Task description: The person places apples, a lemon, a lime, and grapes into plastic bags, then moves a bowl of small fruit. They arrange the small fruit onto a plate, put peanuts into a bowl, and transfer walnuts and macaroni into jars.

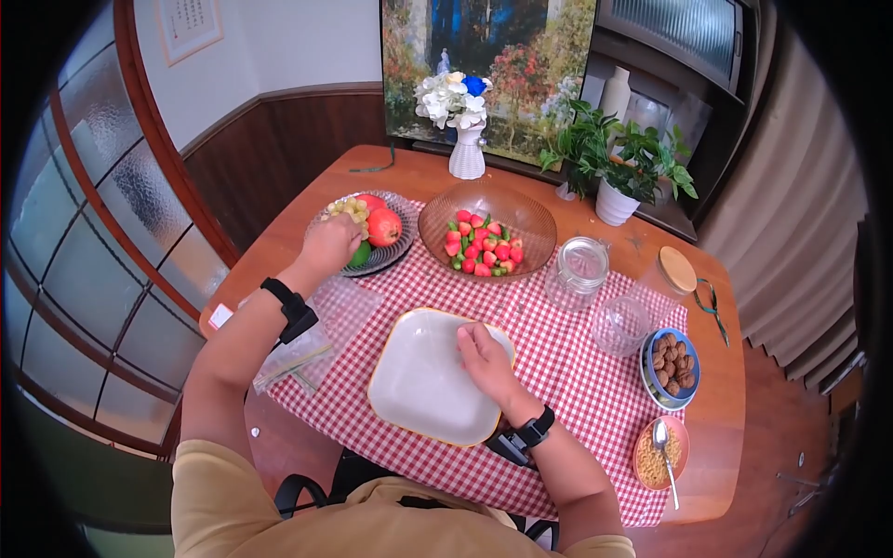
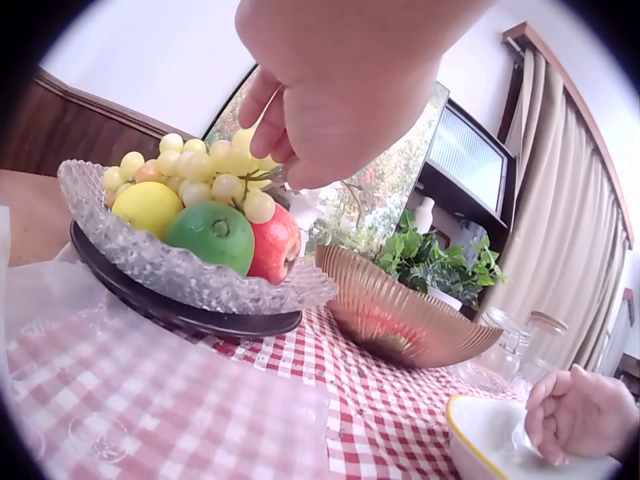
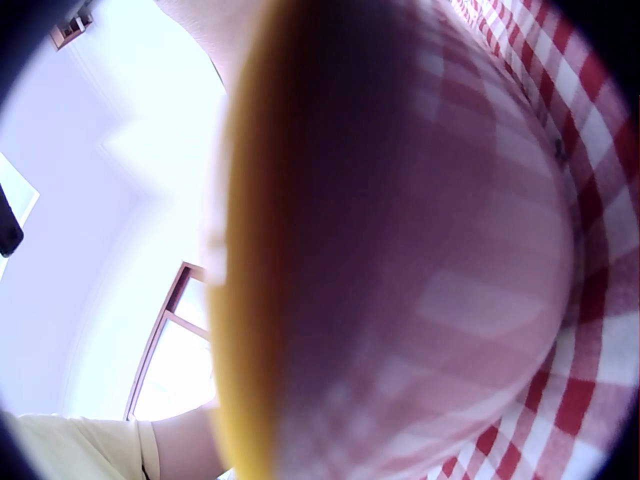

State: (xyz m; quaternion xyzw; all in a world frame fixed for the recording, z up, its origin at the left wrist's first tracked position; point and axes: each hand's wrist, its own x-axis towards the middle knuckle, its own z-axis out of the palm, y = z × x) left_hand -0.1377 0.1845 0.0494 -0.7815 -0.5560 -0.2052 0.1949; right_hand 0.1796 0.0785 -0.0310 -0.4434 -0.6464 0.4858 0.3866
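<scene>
I have the person's left hand (image 1: 333,246) over the fruit plate (image 2: 205,278), its fingers curled down onto the bunch of green grapes (image 2: 200,170), the stem at the fingertips; the grapes lie on top of a yellow fruit (image 2: 147,207), a green fruit (image 2: 212,238) and a red apple (image 2: 275,245), all inside the plate's scalloped glass rim, which sits on a dark base (image 2: 185,312); the right hand (image 1: 487,365) is over the right side of the white baking dish (image 1: 419,372), its fingers close together, loosely bent and holding nothing, though I cannot tell whether it touches the dish; in my right wrist view the dish's yellow rim (image 3: 255,300) fills the foreground and blurs; I see a clear zip bag (image 1: 342,312) near the left forearm, between plate and dish, on the red-and-white checked cloth (image 1: 579,409); beyond the dish stands an amber glass bowl (image 1: 528,209) of red fruits (image 1: 486,244) with green bits; to its right I make out a clip-top jar (image 1: 579,270), a wooden lid (image 1: 676,270) on a clear jar, a blue bowl (image 1: 672,333) of walnuts (image 1: 672,366), and a pink bowl (image 1: 685,452) with a spoon (image 1: 666,458) resting in it.
</scene>
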